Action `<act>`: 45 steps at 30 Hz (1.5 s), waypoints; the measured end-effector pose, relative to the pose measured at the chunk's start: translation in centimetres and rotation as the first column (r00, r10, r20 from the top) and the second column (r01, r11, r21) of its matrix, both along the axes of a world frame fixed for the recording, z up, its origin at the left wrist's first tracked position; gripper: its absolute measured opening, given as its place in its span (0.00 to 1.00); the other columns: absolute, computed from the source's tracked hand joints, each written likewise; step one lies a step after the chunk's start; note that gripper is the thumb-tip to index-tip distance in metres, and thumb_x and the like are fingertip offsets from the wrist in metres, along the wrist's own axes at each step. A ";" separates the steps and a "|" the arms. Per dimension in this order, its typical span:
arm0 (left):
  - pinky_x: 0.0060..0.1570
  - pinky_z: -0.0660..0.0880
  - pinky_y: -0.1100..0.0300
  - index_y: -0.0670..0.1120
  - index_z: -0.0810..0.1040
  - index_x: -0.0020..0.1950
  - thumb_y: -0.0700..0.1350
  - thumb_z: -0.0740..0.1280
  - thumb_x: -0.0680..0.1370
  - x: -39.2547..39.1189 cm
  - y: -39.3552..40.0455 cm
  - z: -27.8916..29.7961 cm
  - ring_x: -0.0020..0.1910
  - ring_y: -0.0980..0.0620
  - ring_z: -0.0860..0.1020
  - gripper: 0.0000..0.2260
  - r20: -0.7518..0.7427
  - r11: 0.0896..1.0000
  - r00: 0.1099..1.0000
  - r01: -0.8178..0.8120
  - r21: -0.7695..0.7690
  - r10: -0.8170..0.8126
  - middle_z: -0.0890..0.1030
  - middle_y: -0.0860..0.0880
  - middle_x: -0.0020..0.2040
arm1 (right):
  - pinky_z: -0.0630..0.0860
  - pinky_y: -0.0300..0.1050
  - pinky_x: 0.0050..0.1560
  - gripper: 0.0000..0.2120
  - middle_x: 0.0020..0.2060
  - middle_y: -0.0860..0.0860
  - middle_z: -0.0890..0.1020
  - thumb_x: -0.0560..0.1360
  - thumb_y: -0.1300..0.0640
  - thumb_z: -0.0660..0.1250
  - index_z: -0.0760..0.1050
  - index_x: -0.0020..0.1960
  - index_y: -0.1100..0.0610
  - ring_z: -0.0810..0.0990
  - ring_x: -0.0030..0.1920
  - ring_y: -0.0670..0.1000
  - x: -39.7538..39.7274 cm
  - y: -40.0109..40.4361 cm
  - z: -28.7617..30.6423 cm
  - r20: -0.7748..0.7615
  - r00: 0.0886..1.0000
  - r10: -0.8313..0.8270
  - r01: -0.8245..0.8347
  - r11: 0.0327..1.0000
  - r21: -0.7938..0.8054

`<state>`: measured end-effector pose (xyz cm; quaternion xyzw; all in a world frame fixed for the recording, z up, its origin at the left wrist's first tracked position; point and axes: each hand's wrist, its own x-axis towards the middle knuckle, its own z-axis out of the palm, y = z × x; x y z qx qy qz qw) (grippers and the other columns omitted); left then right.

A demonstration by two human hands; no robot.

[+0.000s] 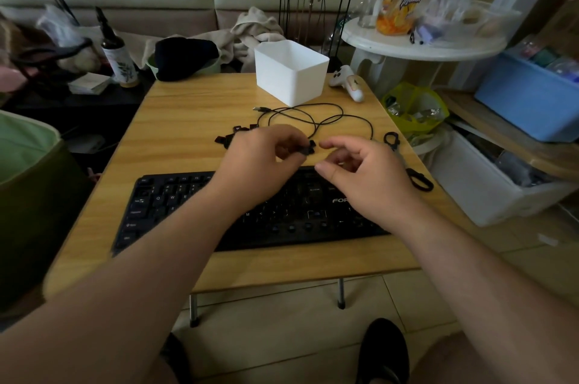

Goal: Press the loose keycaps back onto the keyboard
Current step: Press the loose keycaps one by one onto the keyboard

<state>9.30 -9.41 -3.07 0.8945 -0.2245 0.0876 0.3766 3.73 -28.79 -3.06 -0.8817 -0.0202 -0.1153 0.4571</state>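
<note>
Item: loose keycaps, one in hand. Your left hand (263, 161) pinches a small black keycap (305, 150) between thumb and fingertips, held above the far edge of the keyboard (175, 205). Your right hand (360, 170) sits just beside it at 3 o'clock, fingers loosely curled, holding nothing, not touching the cap.

Item: keycap pile (235, 134). It lies on the bench (175, 120) at 11 o'clock from your left hand, partly hidden behind it; the count cannot be read.

Item: keyboard. It lies black and flat across the near half of the bench, under both wrists. Bare switch sockets show along its lower rows, toward 5 o'clock of your left hand.

Item: cable (316, 116). It is looped on the bench at 12 o'clock of your hands, near the pile.

Item: scissors (407, 161). They lie at 3 o'clock of your right hand, near the bench edge.

Risks, as judged:
- The legend on the cap is unreadable from here; seat it in the wrong socket and you must prise it off again.
- Pressed tilted, the cap may jam or bend its stem.
- A slipped pinch would drop the cap among the keys or off the bench to the floor.
- A sweeping wrist could scatter the pile or snag the cable loop.
</note>
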 end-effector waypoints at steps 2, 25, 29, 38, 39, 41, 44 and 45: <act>0.45 0.69 0.79 0.56 0.83 0.56 0.44 0.75 0.76 -1.0 -0.5 -0.2 0.47 0.65 0.82 0.11 0.031 0.997 0.998 0.051 -0.064 -0.049 0.85 0.61 0.46 | 0.78 0.33 0.41 0.17 0.45 0.41 0.84 0.76 0.51 0.76 0.80 0.63 0.41 0.80 0.42 0.43 0.0 0.3 0.2 0.039 0.999 0.010 -0.012 0.999 0.045; 0.59 0.82 0.46 0.54 0.74 0.65 0.36 0.72 0.79 -2.5 -1.0 0.4 0.51 0.52 0.86 0.20 -0.297 0.869 0.920 0.086 -0.487 -0.258 0.88 0.52 0.48 | 0.78 0.38 0.45 0.14 0.46 0.45 0.82 0.69 0.58 0.82 0.86 0.54 0.52 0.81 0.46 0.46 -0.5 0.4 0.5 0.320 0.944 0.080 -0.053 0.994 -0.091; 0.57 0.82 0.49 0.58 0.74 0.65 0.40 0.74 0.79 -2.3 -0.4 0.6 0.51 0.56 0.85 0.20 -0.243 0.913 0.948 0.098 -0.396 -0.207 0.88 0.56 0.49 | 0.79 0.38 0.46 0.13 0.47 0.44 0.82 0.71 0.56 0.80 0.86 0.55 0.51 0.81 0.46 0.45 -0.2 0.5 0.5 0.292 0.953 0.076 -0.048 0.993 -0.104; 0.39 0.76 0.66 0.52 0.73 0.66 0.41 0.76 0.77 -3.0 2.8 1.6 0.42 0.57 0.84 0.21 -0.264 0.841 0.951 -0.007 -0.540 -0.162 0.88 0.52 0.48 | 0.82 0.38 0.50 0.09 0.46 0.43 0.87 0.74 0.56 0.78 0.85 0.52 0.47 0.85 0.50 0.43 0.8 4.2 0.9 0.084 0.995 0.045 -0.072 0.933 0.351; 0.40 0.76 0.66 0.52 0.73 0.66 0.41 0.76 0.77 -3.1 3.3 1.7 0.42 0.57 0.85 0.21 -0.272 0.835 0.948 -0.014 -0.550 -0.164 0.88 0.51 0.48 | 0.82 0.39 0.51 0.09 0.47 0.45 0.87 0.74 0.58 0.77 0.85 0.53 0.49 0.85 0.51 0.44 0.9 4.9 0.8 0.051 0.997 0.065 -0.081 0.901 0.425; 0.44 0.78 0.64 0.52 0.73 0.66 0.39 0.75 0.77 -3.1 4.7 1.7 0.45 0.54 0.86 0.21 -0.280 0.833 0.948 -0.029 -0.552 -0.152 0.88 0.50 0.48 | 0.81 0.40 0.52 0.09 0.48 0.47 0.88 0.74 0.60 0.76 0.85 0.53 0.52 0.85 0.52 0.45 1.1 6.4 0.6 0.000 0.993 0.119 -0.100 0.832 0.545; 0.47 0.79 0.60 0.52 0.73 0.66 0.40 0.76 0.77 -3.1 7.1 1.9 0.47 0.51 0.86 0.21 -0.287 0.846 0.953 -0.072 -0.529 -0.098 0.88 0.50 0.48 | 0.80 0.40 0.51 0.09 0.48 0.50 0.88 0.74 0.63 0.75 0.85 0.53 0.54 0.86 0.51 0.47 1.5 8.3 0.6 -0.039 0.972 0.231 -0.148 0.735 0.661; 0.47 0.79 0.60 0.52 0.74 0.66 0.41 0.76 0.77 -3.1 7.9 2.0 0.47 0.52 0.86 0.21 -0.291 0.860 0.953 -0.079 -0.504 -0.083 0.88 0.51 0.48 | 0.80 0.39 0.50 0.09 0.47 0.50 0.88 0.75 0.63 0.75 0.85 0.53 0.54 0.86 0.50 0.47 1.6 8.8 0.6 -0.035 0.968 0.249 -0.170 0.751 0.638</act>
